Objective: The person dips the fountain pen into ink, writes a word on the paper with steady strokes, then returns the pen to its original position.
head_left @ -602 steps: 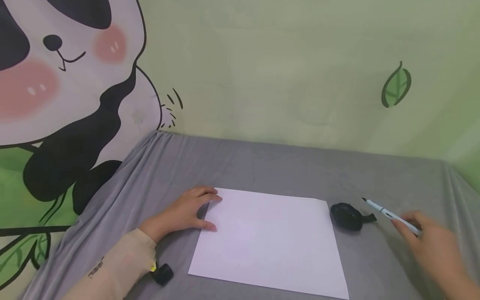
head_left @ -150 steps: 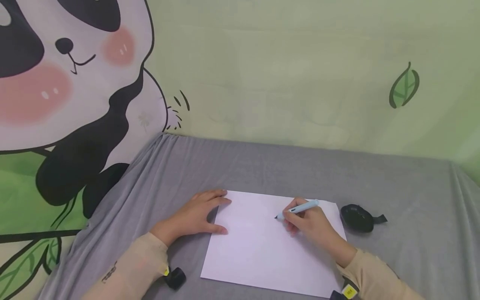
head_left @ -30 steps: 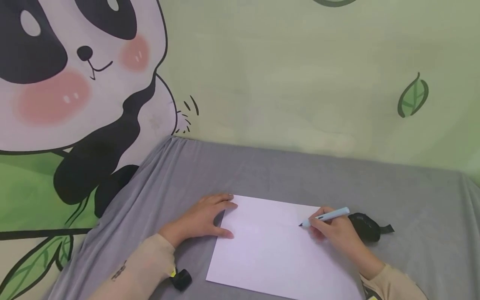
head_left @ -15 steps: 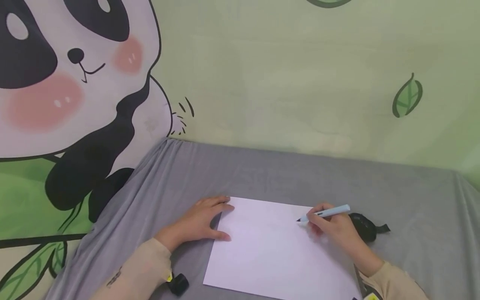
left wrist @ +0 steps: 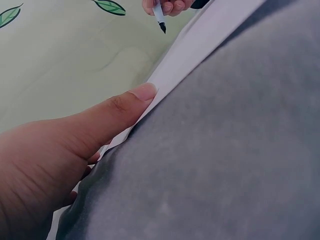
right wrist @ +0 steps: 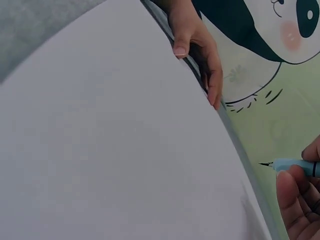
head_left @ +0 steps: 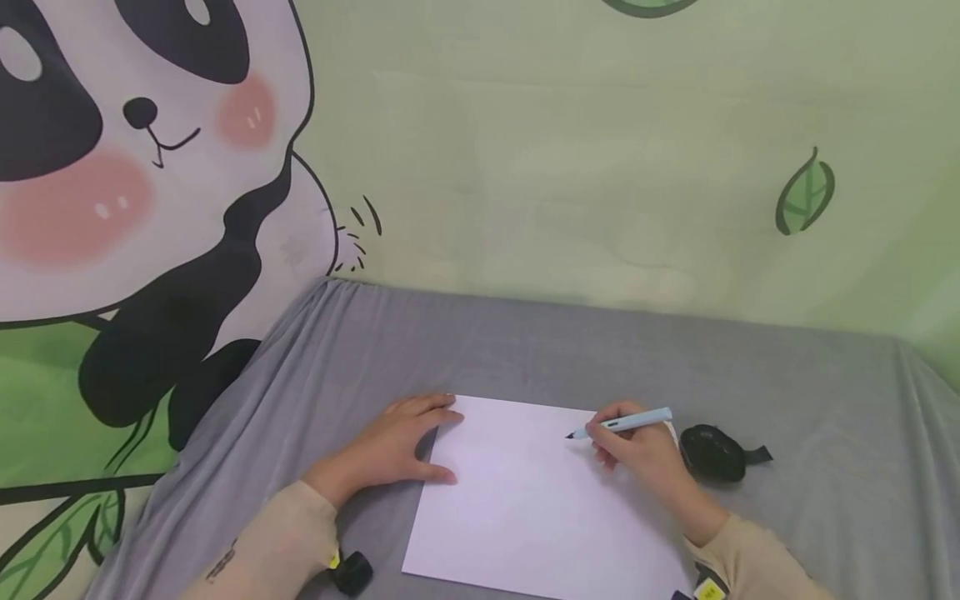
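Observation:
A light blue fountain pen (head_left: 628,421) is pinched between the thumb and fingers of my right hand (head_left: 652,454), above the upper right part of a white sheet of paper (head_left: 510,508). In the left wrist view its dark nib (left wrist: 162,28) shows against the wall, apart from the paper. No marks are visible on the sheet. My left hand (head_left: 382,446) rests at the sheet's left edge, thumb and fingers spread, their tips on the paper. The right wrist view shows the left hand (right wrist: 192,37) at the far edge and the pen (right wrist: 292,166) at the right.
A black rounded object with a short flat tail (head_left: 712,453) lies just right of the sheet. Grey cloth (head_left: 525,342) covers the table, with folds at the left. Behind stands a pale green wall (head_left: 562,167) with a painted panda (head_left: 180,308) and leaves.
Twenty seconds ago my right hand held the pen right of the paper, beyond the black object. Over the last second the pen has moved left and slightly away from me. My left hand has stayed.

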A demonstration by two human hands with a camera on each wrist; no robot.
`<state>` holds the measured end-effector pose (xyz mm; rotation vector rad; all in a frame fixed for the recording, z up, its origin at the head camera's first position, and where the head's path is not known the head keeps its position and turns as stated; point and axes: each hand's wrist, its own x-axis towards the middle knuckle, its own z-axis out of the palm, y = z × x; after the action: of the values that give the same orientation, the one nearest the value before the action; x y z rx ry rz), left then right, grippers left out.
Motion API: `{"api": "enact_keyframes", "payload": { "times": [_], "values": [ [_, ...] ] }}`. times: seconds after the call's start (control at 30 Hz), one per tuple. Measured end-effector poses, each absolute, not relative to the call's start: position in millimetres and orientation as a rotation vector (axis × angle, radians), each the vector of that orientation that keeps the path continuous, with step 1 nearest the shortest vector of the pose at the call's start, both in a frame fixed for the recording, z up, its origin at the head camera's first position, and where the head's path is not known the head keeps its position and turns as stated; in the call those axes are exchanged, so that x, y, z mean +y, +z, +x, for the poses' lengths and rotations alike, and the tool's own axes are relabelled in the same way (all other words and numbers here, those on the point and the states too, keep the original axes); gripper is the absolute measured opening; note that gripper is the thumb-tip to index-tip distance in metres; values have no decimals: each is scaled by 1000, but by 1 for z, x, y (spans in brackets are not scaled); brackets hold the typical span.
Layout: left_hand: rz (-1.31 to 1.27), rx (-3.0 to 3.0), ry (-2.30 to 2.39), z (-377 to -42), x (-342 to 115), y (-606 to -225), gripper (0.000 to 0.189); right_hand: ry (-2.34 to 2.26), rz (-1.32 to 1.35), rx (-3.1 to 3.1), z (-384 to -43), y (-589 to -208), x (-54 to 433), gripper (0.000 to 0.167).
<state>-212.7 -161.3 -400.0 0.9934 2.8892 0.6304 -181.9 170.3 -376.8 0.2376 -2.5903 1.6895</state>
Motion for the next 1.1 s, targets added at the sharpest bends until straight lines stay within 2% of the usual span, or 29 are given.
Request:
{"api": "enact_keyframes", "payload": {
  "times": [0.2,0.4,1.1],
  "values": [
    [990,2891,617,-212,-160,-399,79,1790,173,-2572,-181,-384,163,21],
    [990,2894,618,-213,-160,-401,79,1913,241,-2511,-181,-390,160,23],
    [1001,2905,631,-213,-161,-402,77,1870,326,-2467,-182,-399,161,19]
  ]
}}
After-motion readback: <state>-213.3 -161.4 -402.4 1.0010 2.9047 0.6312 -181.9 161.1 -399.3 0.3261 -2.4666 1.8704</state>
